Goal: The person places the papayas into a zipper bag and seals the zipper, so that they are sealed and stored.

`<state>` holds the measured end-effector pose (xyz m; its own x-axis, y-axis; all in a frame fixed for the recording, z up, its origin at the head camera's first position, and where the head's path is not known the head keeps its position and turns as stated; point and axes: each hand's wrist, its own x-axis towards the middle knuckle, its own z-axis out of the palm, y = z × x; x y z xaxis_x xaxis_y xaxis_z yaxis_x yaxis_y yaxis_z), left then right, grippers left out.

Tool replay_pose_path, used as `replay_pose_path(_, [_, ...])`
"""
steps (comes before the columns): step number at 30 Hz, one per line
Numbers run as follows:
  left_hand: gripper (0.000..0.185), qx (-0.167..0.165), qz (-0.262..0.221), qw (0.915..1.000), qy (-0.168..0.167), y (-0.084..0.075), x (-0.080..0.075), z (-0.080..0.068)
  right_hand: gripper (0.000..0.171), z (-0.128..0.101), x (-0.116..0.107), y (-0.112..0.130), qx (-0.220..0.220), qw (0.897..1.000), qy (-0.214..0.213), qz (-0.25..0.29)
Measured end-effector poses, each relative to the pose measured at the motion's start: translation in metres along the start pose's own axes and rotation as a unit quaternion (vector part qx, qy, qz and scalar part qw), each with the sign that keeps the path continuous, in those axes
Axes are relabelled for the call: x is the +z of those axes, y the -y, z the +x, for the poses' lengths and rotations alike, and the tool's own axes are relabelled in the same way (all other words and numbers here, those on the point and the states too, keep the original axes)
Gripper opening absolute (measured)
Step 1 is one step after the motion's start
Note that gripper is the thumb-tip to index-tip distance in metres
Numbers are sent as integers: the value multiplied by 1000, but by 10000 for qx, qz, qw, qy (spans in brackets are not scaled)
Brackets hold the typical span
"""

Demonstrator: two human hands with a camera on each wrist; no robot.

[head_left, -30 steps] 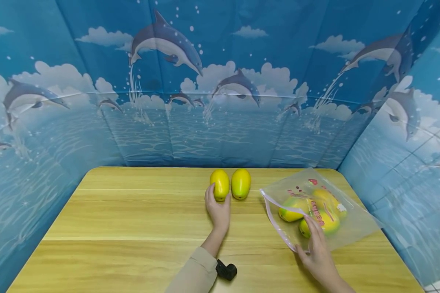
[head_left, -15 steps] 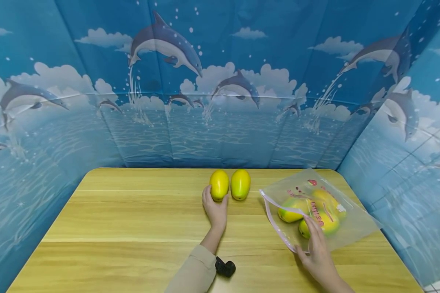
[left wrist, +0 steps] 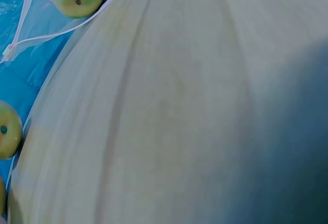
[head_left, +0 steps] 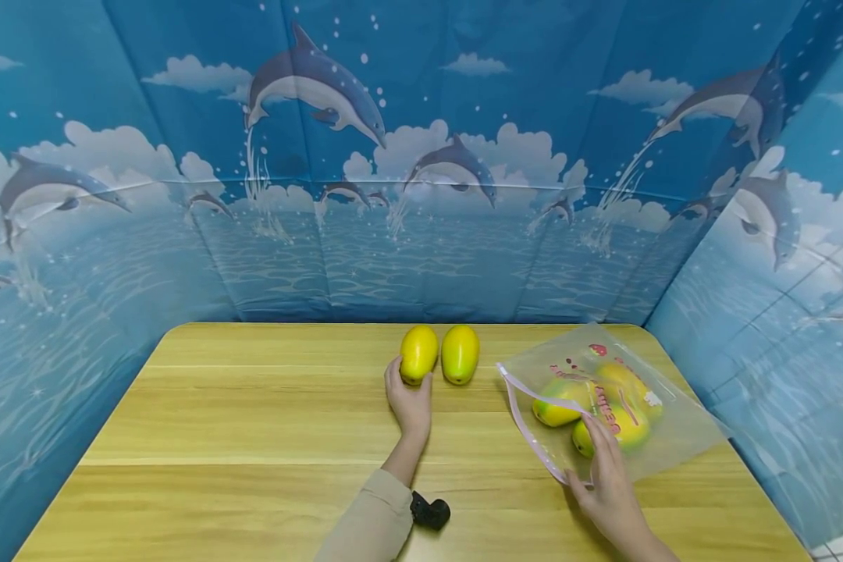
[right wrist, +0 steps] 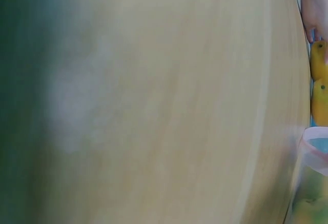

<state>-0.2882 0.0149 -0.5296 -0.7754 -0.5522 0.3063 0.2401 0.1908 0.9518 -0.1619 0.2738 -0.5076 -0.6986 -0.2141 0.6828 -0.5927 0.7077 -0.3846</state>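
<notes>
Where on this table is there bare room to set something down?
The table's whole left half, left of the left hand, is bare. Crowded: the back centre with two mangoes, and the right side under the zip bag and right hand.

A wooden table point(head_left: 253, 437) is spread across the lower half of the frame, and a blue backdrop point(head_left: 421, 156) printed with dolphins and clouds is seen behind it and at both sides
</notes>
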Motion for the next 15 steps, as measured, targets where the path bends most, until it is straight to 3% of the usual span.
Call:
replay_pose_path(11, [51,88,-380,9988,-280,5,-1,0,81,0,-1,0,6,10000,27,-45])
replay_pose_path(15, [49,133,-664,9967,-444,-18,-7,-5,80,0,-1,1,4,10000,19,-40])
